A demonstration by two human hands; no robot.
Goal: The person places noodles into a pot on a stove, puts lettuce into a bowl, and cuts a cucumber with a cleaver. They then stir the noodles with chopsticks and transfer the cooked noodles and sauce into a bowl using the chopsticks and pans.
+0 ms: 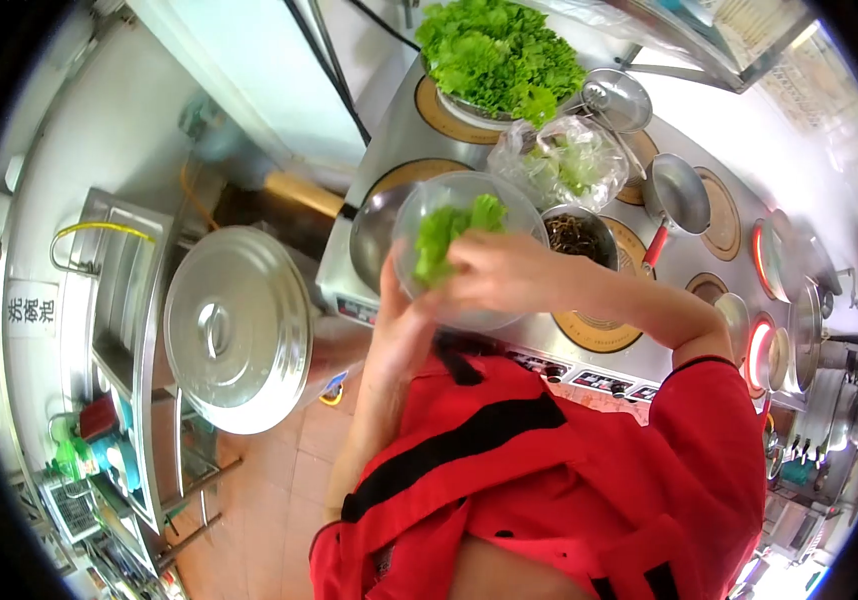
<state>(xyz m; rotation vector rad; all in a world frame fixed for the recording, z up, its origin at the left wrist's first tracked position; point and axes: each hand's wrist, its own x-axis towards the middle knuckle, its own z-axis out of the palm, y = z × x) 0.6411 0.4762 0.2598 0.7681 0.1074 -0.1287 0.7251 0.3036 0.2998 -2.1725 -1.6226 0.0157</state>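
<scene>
A clear round plastic bowl (524, 215) is held over the front of the steel counter, with green lettuce leaves (449, 232) in it. My left hand (401, 308) is closed on the bowl's near left rim. Over the bowl, my right hand (479, 268) has its fingers curled against the lettuce and closed on it. Slight blur and the hand itself hide the fingertips. Partly behind the bowl sits a steel pan (374, 240). To its right stands a pot of dark brown strips (571, 235).
A heap of lettuce (499, 60) fills a bowl at the back. Nearby are a clear plastic bag (564, 165) with leaves, a steel strainer (617, 100) and a red-handled saucepan (677, 195). Glowing red burner rings (761, 345) lie far right. A large lidded pot (239, 330) stands left.
</scene>
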